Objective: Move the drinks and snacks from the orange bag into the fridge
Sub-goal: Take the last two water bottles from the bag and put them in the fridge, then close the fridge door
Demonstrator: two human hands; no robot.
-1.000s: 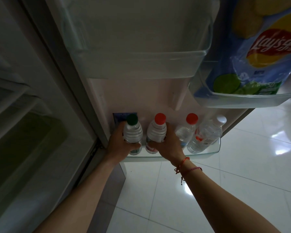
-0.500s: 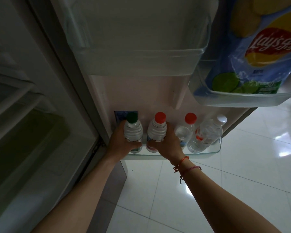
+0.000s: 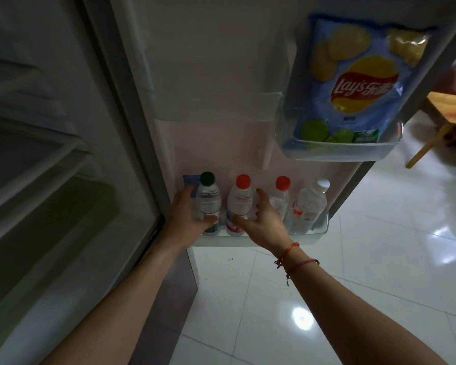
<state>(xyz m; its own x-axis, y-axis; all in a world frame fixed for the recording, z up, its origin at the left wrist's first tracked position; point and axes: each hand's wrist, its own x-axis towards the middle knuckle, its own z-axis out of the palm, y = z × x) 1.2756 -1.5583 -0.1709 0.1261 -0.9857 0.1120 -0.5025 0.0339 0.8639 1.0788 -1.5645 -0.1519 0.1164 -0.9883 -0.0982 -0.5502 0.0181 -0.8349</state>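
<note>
Several water bottles stand in the bottom shelf (image 3: 319, 234) of the open fridge door. My left hand (image 3: 187, 214) is wrapped around the green-capped bottle (image 3: 208, 200) at the left end. My right hand (image 3: 261, 222) has its fingers spread next to the red-capped bottle (image 3: 239, 198), thumb at the bottle's base, no longer gripping it. To the right stand a second red-capped bottle (image 3: 281, 196) and a tilted white-capped bottle (image 3: 309, 204). A blue bag of crisps (image 3: 353, 83) sits in the upper right door shelf (image 3: 340, 152).
The fridge interior with glass shelves (image 3: 37, 154) lies dark to the left. An empty clear door bin (image 3: 216, 106) hangs above the bottles. White glossy floor tiles (image 3: 327, 299) spread below. An orange thing on a wooden stool (image 3: 448, 109) shows at the far right.
My right hand has loosened from the red-capped bottle and spread its fingers. The view has pulled back and up, showing the whole crisps bag. My left hand keeps its grip.
</note>
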